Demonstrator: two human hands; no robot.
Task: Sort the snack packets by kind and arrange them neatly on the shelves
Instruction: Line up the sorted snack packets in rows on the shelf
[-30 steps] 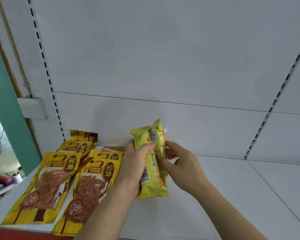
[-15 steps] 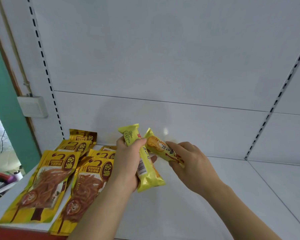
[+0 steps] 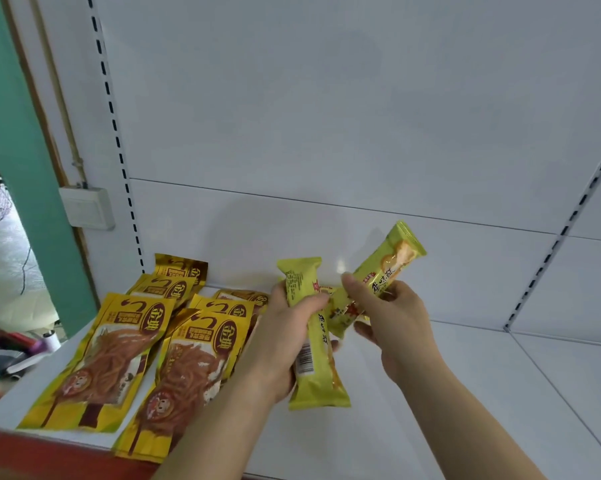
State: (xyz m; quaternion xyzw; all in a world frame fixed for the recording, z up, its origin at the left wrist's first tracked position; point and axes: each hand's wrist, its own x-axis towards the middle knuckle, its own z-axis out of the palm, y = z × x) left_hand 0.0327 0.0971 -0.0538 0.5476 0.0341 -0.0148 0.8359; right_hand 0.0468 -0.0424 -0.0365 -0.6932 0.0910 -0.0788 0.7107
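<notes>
White metal shelf (image 3: 465, 393) holds gold foil pouches w/ brown noodle print (image 3: 129, 344), overlapping in rows at 9 o'clock. Left hand (image 3: 285, 344) grip clenched round a long yellow-green plastic snack packet (image 3: 313, 355), barcode side up, end pointing to 12. Right hand (image 3: 392, 317) grip pinches a second yellow packet w/ biscuit picture (image 3: 389, 268), tilted toward 1 o'clock, just beside the first. Both packets above shelf centre.

White switch box (image 3: 87, 207) on the wall, teal door frame (image 3: 22, 161) beside it, thin pipe (image 3: 58, 95) running down to the box
</notes>
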